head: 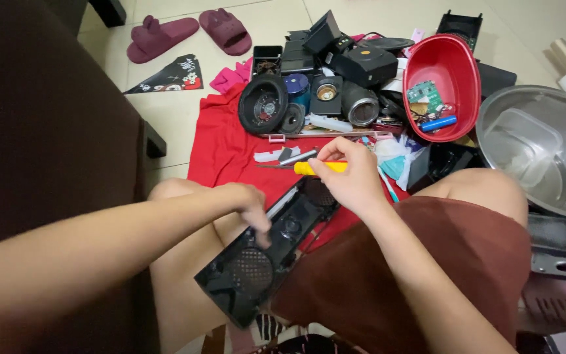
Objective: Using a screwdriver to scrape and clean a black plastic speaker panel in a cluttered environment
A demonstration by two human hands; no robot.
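My right hand (352, 177) grips a yellow-handled screwdriver (309, 168) that lies almost level, its tip pointing left over the red cloth (221, 151). A long black plastic speaker panel (257, 262) with round mesh grilles rests slanted across my lap. My left hand (250, 206) presses down on the middle of that panel, fingers curled against it.
A heap of black electronic parts and loose speakers (322, 78) lies on the cloth ahead. A red plastic basin (450, 72) holds a green circuit board and a blue cell. A steel bowl (545, 144) sits at right. Two maroon slippers (188, 29) lie beyond a dark chair (40, 111).
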